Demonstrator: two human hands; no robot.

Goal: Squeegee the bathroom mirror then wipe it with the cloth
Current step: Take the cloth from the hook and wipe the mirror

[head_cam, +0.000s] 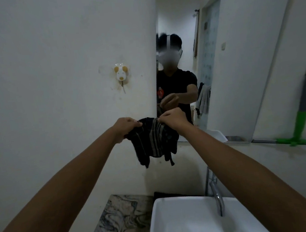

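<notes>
A dark striped cloth [153, 142] hangs in the air in front of the mirror's lower left corner, above the counter. My left hand [126, 126] pinches its upper left edge and my right hand [173, 118] pinches its upper right edge, so the cloth is stretched between them and droops below. The mirror [235, 51] fills the upper right and shows a person in a black shirt holding the cloth. The squeegee [302, 120], with a grey handle and green head, stands at the far right against the mirror's bottom edge.
A white sink basin [188, 222] with a chrome tap [218, 199] lies below my right arm. A marbled counter [121, 220] sits left of it. A small animal-shaped wall hook [120, 74] is stuck on the white wall to the left of the mirror.
</notes>
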